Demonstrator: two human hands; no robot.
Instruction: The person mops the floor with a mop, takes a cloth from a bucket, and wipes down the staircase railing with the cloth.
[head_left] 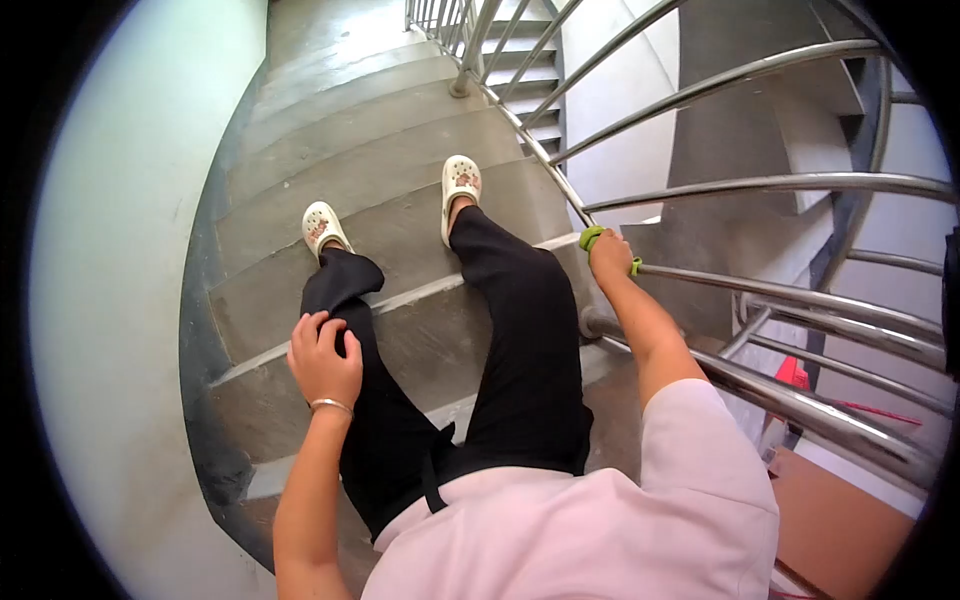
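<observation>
My right hand (pixel 609 256) is closed around a green cloth (pixel 590 237) at a metal railing bar (pixel 700 282). Bits of green show on both sides of the fist; most of the cloth is hidden inside it. My left hand (pixel 326 358) is over the left leg of my black trousers (pixel 395 425), near the knee. Its fingers are slightly bent and apart, holding nothing, and a bracelet circles the wrist. White clogs (pixel 461 184) are on my feet, both on a stair tread below me.
Grey concrete stairs (pixel 380 165) descend ahead, with a pale wall (pixel 130 300) on the left. The metal handrail (pixel 830 420) runs along the right. Beyond it are another flight (pixel 520 75), a red object (pixel 792 374) and a brown board (pixel 835 520).
</observation>
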